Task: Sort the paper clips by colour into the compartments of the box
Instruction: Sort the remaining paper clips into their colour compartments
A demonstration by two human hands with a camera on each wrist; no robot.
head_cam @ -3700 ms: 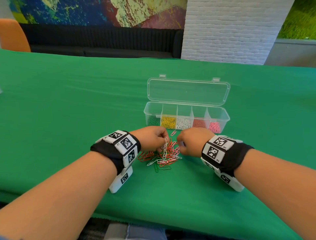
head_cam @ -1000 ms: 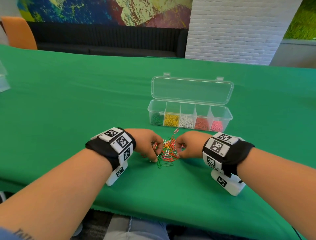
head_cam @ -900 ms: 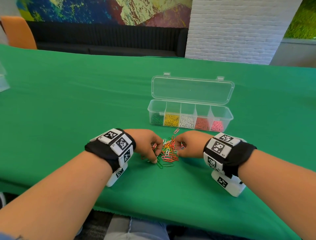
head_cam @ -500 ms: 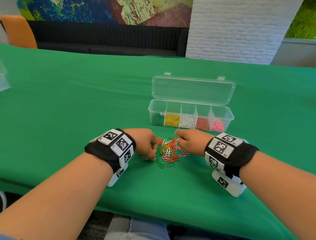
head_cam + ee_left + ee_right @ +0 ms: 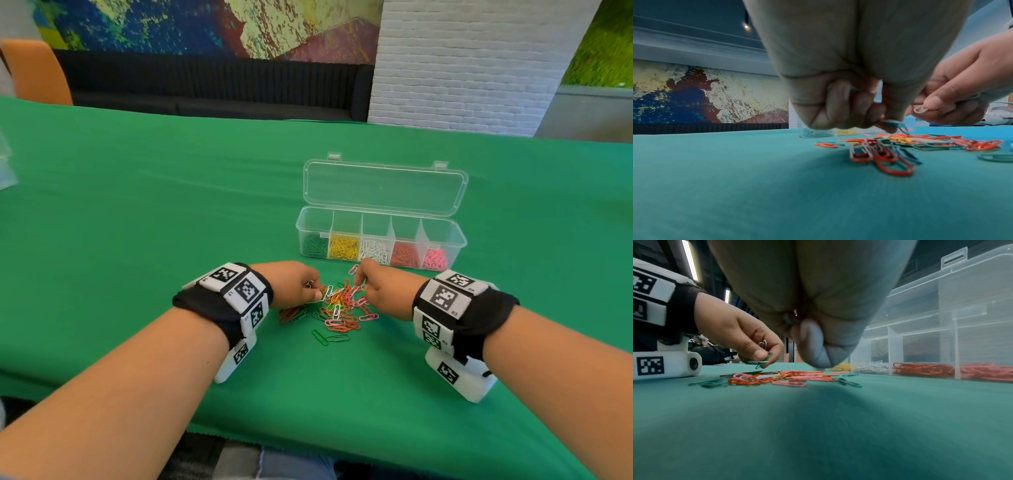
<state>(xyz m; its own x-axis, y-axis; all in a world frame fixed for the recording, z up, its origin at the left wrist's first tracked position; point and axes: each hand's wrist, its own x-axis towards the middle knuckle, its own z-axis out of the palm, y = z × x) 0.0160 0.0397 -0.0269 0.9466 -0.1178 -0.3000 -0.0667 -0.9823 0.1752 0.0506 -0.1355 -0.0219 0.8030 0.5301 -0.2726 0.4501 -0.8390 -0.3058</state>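
- Head view: from above, facing forward and down over the worktop toward the box.
- Left wrist: low, just above the cloth, facing past the left hand.
- Right wrist: equally low, under the right hand.
- Shared by all: clip pile.

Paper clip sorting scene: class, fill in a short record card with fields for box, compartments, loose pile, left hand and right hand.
box: clear box, lid open
compartments: green, yellow, white, red, pink, left to right
loose pile: mixed paper clips on green cloth, in front of box
left hand: pinches green clip
right hand: pinches pale clip
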